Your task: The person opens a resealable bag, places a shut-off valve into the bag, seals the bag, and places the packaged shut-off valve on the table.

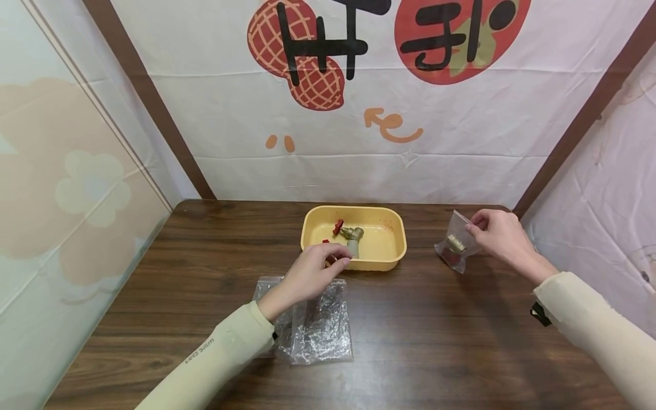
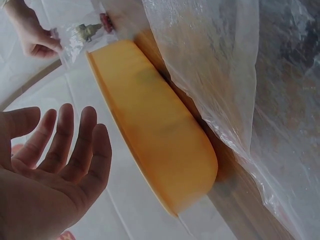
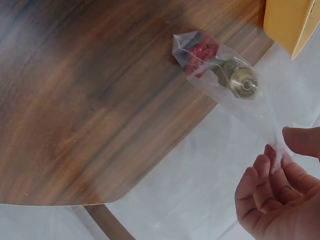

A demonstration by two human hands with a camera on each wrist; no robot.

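Observation:
My right hand (image 1: pixel 499 233) pinches the top of a clear plastic bag (image 3: pixel 240 112) at the table's right. Inside the bag is a brass valve (image 3: pixel 242 80) with a red handwheel (image 3: pixel 202 55); its lower end is close over the table. My left hand (image 1: pixel 312 270) hovers at the near left rim of a yellow tray (image 1: pixel 386 265), holding nothing, its fingers loosely curved in the left wrist view. In the tray lies another brass valve (image 1: pixel 356 233) with a red handwheel (image 1: pixel 337 227) and a grey end. A second red piece (image 1: pixel 326 241) there is partly hidden by my left hand.
Flat clear plastic bags (image 1: pixel 323 330) lie on the brown wooden table (image 1: pixel 410 324) in front of the tray, partly under my left forearm. A printed white cloth wall (image 1: pixel 359 171) stands behind the table, with more cloth at both sides.

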